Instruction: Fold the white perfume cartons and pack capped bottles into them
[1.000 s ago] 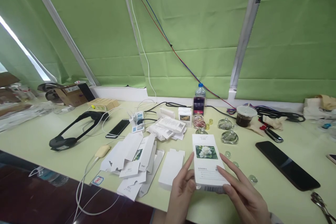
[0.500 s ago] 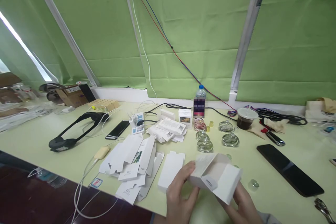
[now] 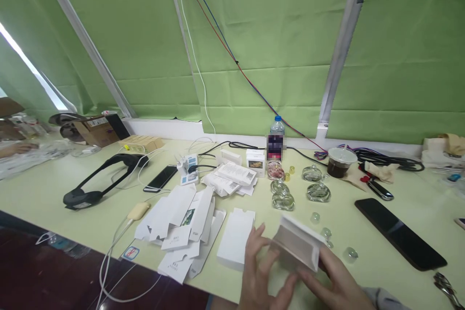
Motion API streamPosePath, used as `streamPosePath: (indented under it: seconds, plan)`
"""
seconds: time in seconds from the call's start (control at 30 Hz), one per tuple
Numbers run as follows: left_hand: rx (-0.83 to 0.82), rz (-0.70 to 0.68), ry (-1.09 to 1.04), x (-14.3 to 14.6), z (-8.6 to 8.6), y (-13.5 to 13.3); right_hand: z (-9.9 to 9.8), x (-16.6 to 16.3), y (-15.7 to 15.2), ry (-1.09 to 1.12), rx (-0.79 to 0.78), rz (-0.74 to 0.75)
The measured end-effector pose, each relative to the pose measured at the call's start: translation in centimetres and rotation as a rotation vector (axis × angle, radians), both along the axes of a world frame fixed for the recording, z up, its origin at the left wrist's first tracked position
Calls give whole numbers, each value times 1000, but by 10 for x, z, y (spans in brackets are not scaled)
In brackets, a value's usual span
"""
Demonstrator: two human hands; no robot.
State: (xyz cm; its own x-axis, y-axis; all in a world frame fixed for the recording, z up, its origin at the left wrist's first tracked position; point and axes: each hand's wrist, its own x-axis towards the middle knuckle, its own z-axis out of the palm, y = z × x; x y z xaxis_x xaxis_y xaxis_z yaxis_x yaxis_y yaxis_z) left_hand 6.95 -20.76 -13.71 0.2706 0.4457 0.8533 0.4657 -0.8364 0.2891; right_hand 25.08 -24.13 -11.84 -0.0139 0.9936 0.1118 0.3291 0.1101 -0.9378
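Note:
Near the table's front edge both hands grip a small white carton [image 3: 298, 242], opened up so its hollow end faces me. My left hand [image 3: 262, 271] pinches its left side, thumb up against the flap. My right hand [image 3: 336, 283] holds the carton's lower right corner from beneath. Just left of the hands lies a flat white box blank [image 3: 236, 244], and a loose heap of flattened white cartons [image 3: 181, 220] spreads beyond it. Several clear glass bottles [image 3: 283, 198] and small clear caps [image 3: 350, 253] stand behind the carton.
A black phone [image 3: 399, 232] lies at right, another phone [image 3: 160, 178] at centre left, a black headset [image 3: 98, 181] at far left. A water bottle [image 3: 276, 138], a lidded drink cup [image 3: 340, 161], cables [image 3: 388, 159] and barcode-labelled boxes [image 3: 236, 174] line the back. A white cable [image 3: 112, 256] hangs off the front edge.
The flat flower-printed carton I held face up has been turned and popped open into a hollow sleeve, and drawn closer to me. Both hands shifted lower in the view.

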Motion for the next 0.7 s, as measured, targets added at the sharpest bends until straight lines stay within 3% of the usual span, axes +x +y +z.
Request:
streamPosePath:
  seconds: [0.1, 0.2, 0.3, 0.37, 0.53, 0.7]
  plan:
    - [-190, -125, 30, -13, 3, 2, -1, 9, 7, -66, 40, 150]
    - [-316, -225, 122, -18, 4, 3, -3, 9, 10, -48, 10, 203]
    - [-329, -252, 134, -17, 2, 3, -1, 5, 9, -5, 30, 179]
    - [-312, -279, 109, -16, -2, 4, 0, 1, 6, 25, 42, 86]
    - [-417, -167, -14, -13, -16, 3, -2, -5, -1, 271, -165, -197]
    - [-402, -103, -134, -4, -28, 1, 2, -3, 5, 658, -255, -106]
